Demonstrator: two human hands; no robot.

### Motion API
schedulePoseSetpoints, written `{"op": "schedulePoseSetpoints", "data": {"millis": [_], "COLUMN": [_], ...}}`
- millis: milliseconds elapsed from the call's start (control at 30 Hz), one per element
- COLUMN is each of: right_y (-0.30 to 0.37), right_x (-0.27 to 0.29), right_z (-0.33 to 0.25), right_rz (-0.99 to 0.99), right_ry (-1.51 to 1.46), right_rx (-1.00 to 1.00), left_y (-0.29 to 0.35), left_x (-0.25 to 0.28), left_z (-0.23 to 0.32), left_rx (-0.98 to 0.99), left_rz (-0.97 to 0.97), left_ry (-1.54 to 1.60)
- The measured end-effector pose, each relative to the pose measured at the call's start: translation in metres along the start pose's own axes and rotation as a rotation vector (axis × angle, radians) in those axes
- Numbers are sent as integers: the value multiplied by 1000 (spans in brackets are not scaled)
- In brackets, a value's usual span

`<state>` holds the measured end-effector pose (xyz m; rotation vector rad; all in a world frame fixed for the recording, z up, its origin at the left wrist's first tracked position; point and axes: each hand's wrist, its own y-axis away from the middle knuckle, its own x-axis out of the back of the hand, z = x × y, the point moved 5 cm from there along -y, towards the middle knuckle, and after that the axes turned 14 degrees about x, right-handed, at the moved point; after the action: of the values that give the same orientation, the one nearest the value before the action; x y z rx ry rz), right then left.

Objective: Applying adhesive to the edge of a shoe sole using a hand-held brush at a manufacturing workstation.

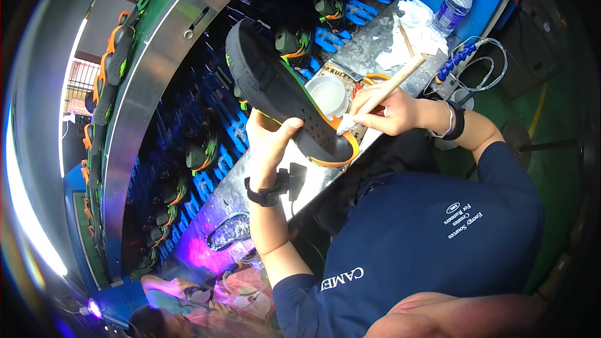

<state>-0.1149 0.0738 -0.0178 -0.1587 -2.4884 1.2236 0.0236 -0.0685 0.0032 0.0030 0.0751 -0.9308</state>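
My left hand [269, 138] is wrapped around the edge of a black shoe sole [266, 78] with orange and green trim, its thumb pressed on the perforated surface. The sole is held up and tilted above the bench. Between the fingers of my right hand [388, 112] is a brush [407, 75] with a thick pale wooden handle. Its whitish tip meets or nearly meets the inside of the sole near the orange-trimmed end. Just behind the sole, a white round bowl [328, 94] sits on the bench, partly hidden by it.
The metal bench [369, 169] runs diagonally. White crumpled sheets [407, 37], a clear bottle [455, 6] and a blue segmented hose [456, 62] lie toward its far right. Beyond are blue racks [332, 39] with several shoes. A co-worker [244, 294] in pink is at lower left.
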Motion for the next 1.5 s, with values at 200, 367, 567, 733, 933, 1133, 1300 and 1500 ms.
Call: {"op": "schedulePoseSetpoints", "data": {"millis": [200, 367, 567, 733, 933, 1133, 1300, 1500], "right_y": [-15, -28, -43, -54, -45, -14, 14, 50], "right_x": [3, 13, 25, 27, 24, 28, 100, 133], "right_z": [1, 3, 5, -3, -4, -24, -66, -115], "right_rz": [53, 122, 195, 233, 238, 100, 481, 727], "right_ry": [96, 218, 188, 332, 378, 235, 110, 171], "right_rx": [-24, 120, 9, 248, 294, 146, 73, 57], "left_y": [3, 7, 17, 20, 14, -1, -34, -207], "left_x": [-6, -14, -25, -27, -27, -43, -53, -63], "left_z": [-6, -10, -10, -12, -6, 14, 42, 184], "left_rx": [81, 120, 187, 190, 227, 162, 190, 349], "left_rz": [-20, -85, -123, -144, -103, -109, -111, -1035], "left_ry": [8, 23, 1, -23, -60, -12, -164, 172]}}
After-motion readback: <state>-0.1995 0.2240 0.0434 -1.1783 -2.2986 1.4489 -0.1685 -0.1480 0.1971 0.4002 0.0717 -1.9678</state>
